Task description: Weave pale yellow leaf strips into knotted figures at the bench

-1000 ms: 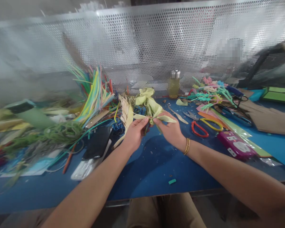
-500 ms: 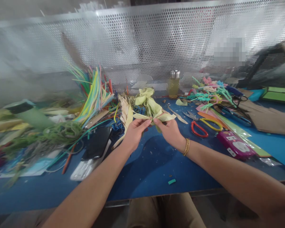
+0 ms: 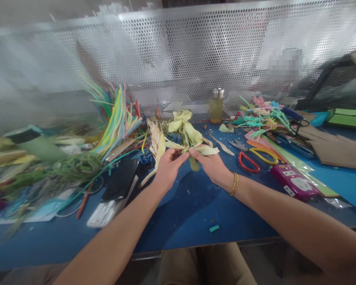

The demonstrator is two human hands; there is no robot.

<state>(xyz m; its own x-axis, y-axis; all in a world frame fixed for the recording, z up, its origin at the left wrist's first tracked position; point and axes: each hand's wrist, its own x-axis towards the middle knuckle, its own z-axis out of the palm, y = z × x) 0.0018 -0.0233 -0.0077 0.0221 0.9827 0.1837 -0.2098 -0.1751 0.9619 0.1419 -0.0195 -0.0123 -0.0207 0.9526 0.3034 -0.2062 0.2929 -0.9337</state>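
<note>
Above the middle of the blue tabletop (image 3: 190, 206), the left hand (image 3: 167, 168) and the right hand (image 3: 215, 168) meet almost fingertip to fingertip on a bunch of pale yellow-green leaf-like strips (image 3: 192, 136). Each hand is closed to a pinch, thumb against the first fingers, with the other fingers curled in. Between them they grip the bunch at its narrow waist, so that one strip sticks out to the right over the right hand's knuckles and a short end hangs down between the two hands. The rest of the bunch rises behind the fingers, clear of the tabletop as far as can be told. A gold chain bracelet (image 3: 233, 184) sits on the right wrist. Just right of the right hand lie scissors with one red and one yellow handle loop (image 3: 240, 155), and beyond them a flat pink plastic case (image 3: 293, 182). Left of the left hand rests a black slab-shaped phone (image 3: 121, 178), with a fan of bright plastic straws (image 3: 118, 118) behind it. A small glass bottle with a silver cap (image 3: 217, 105) stands against the perforated metal screen (image 3: 195, 51) at the back.
</note>
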